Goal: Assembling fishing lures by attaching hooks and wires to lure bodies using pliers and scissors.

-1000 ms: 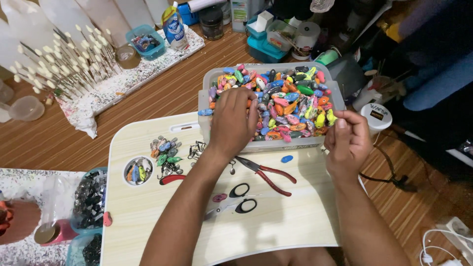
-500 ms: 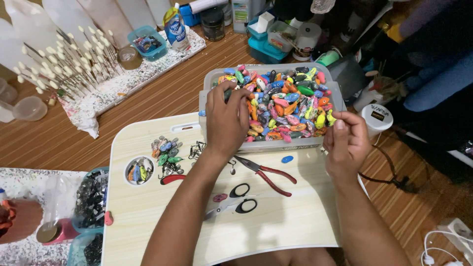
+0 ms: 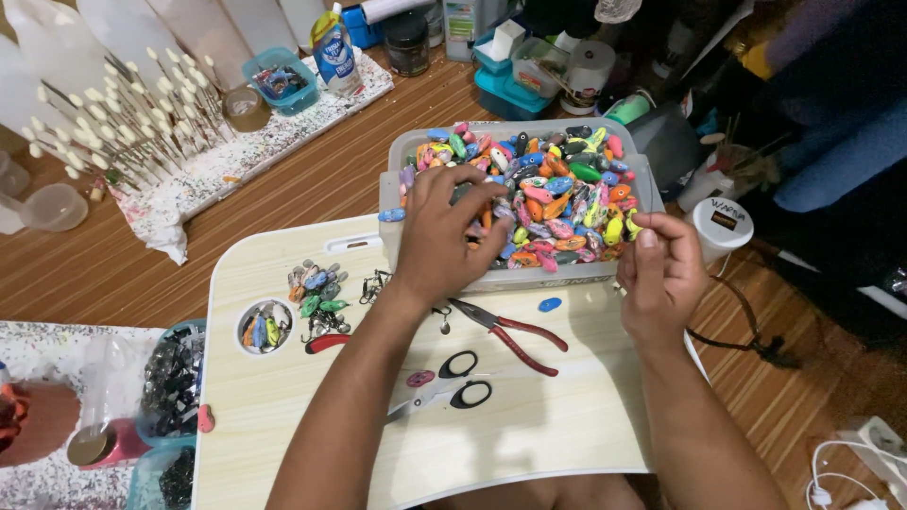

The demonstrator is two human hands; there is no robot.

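A grey tray (image 3: 521, 278) heaped with small painted fish-shaped lures (image 3: 567, 198) stands at the far edge of a pale wooden lap table (image 3: 283, 416). My left hand (image 3: 446, 234) lies on the left part of the heap, fingers spread and curled down among the lures. My right hand (image 3: 661, 274) hovers at the tray's right front corner, fingertips pinched together; whether something small is between them is unclear. Red-handled pliers (image 3: 515, 332) and black-handled scissors (image 3: 452, 385) lie on the table below my hands.
A small pile of lures and hooks (image 3: 316, 288) and a round cup hole with lures (image 3: 265, 327) sit at the table's left. Sticks with white tips (image 3: 104, 132) stand on a paint-spattered board. Bottles, boxes and a white-lidded jar (image 3: 722, 225) crowd the far floor.
My left hand has slid further up and left into the lure heap. My right hand has stayed by the tray's right corner.
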